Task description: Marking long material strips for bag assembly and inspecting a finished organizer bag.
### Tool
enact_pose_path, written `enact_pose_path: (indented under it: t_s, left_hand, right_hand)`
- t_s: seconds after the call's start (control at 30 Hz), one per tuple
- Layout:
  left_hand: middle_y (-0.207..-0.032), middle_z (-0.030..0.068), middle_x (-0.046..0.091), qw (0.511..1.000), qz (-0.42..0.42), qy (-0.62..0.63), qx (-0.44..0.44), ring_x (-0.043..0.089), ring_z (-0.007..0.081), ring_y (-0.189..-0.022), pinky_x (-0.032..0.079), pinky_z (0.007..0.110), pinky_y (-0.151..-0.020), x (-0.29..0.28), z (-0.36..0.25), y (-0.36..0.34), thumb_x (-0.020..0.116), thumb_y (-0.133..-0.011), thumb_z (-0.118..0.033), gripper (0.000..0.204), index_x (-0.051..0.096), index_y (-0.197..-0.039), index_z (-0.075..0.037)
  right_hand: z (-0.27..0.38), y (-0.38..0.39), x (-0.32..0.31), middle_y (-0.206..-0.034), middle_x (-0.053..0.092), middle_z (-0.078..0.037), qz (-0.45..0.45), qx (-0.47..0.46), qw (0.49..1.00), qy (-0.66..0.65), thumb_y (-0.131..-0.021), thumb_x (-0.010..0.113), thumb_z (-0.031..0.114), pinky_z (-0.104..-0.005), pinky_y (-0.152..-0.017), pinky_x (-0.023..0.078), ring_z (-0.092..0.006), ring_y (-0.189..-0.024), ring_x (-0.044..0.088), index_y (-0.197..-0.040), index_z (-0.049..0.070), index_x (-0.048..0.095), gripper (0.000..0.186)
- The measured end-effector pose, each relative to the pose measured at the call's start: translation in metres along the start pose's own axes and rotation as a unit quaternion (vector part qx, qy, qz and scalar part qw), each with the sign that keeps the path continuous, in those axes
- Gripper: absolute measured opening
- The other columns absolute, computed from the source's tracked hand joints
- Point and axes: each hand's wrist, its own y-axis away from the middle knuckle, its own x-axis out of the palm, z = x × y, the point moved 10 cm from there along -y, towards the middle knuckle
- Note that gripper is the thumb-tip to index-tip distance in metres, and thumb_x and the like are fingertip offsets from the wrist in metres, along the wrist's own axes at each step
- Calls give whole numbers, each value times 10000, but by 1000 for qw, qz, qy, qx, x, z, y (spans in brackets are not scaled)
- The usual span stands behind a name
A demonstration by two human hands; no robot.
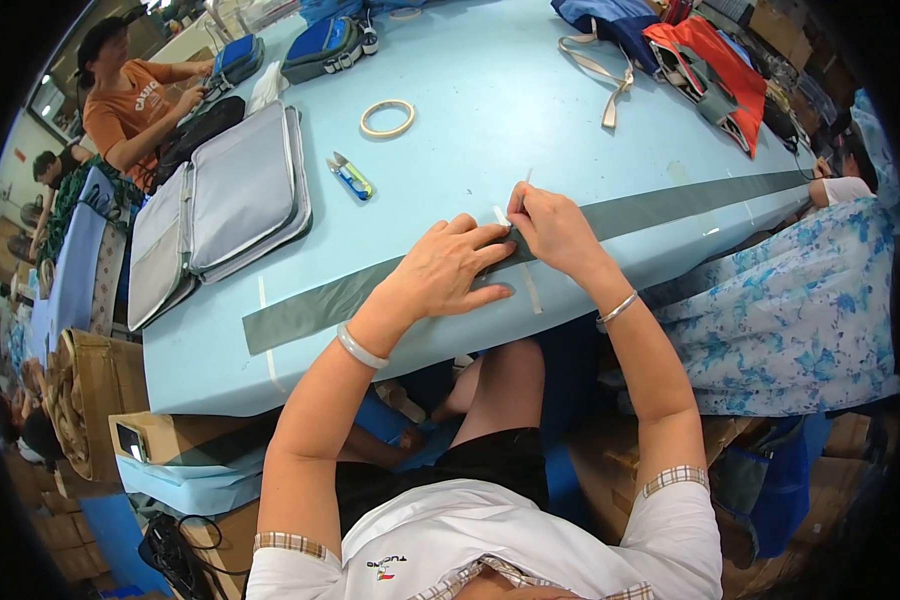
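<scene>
A long grey-green fabric strip [670,208] lies along the near edge of the light blue table. My left hand [450,265] rests on it with fingers spread and thumb apart, its fingertips pressing the strip. Close beside those fingertips, my right hand [550,225] is closed in a pinch. A small white strip [501,215] shows at the pinching fingers, its full length partly hidden by them. Pale tape marks [532,290] cross the table under the fabric strip. Beyond my hands lie thread snips [350,177] with a green and blue handle and a tape roll [387,119].
A grey zippered case [245,190] lies opened at the left. Blue and grey bags [325,48] sit at the far side, a red-orange bag [710,85] at the far right. Flower-print fabric [790,310] hangs at the right edge. A person in orange [130,105] works across at the left.
</scene>
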Motion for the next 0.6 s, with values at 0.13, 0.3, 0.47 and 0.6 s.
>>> enact_pose_path:
  t_s: [0.13, 0.3, 0.47, 0.6]
  left_hand:
    - [-1324, 89, 592, 1000, 8, 8, -5, 554, 287, -1044, 453, 388, -929, 1, 1, 0, 630, -896, -515, 561, 653, -1238, -71]
    - [-1323, 87, 594, 1000, -2, 1, -6, 554, 284, -1047, 451, 390, -929, 0, 0, 1, 628, -898, -517, 558, 655, -1238, -75]
    - [-1335, 88, 592, 1000, 9, 2, -9, 554, 284, -1056, 449, 388, -937, 1, 1, 1, 628, -899, -513, 558, 655, -1241, -74]
    - [-1335, 86, 592, 1000, -2, 3, -9, 555, 285, -1060, 450, 389, -936, -1, 0, 1, 628, -897, -511, 555, 656, -1238, -73]
  right_hand:
    - [0, -1, 3, -782, 650, -167, 20, 4, 1000, 0, -898, 614, 46, -407, -672, 495, -344, -729, 639, -895, 7, 555, 71]
    - [0, 1, 0, -773, 648, -167, -3, 5, 1000, -8, -897, 611, 43, -410, -662, 493, -346, -716, 635, -891, 3, 554, 70]
    - [-4, 0, 4, -776, 652, -170, 31, 23, 999, -1, -893, 614, 41, -409, -660, 498, -348, -718, 642, -883, 3, 558, 68]
    - [-1, -2, 0, -768, 649, -170, 7, 9, 1000, -10, -890, 614, 39, -409, -661, 497, -344, -713, 641, -889, 4, 562, 63]
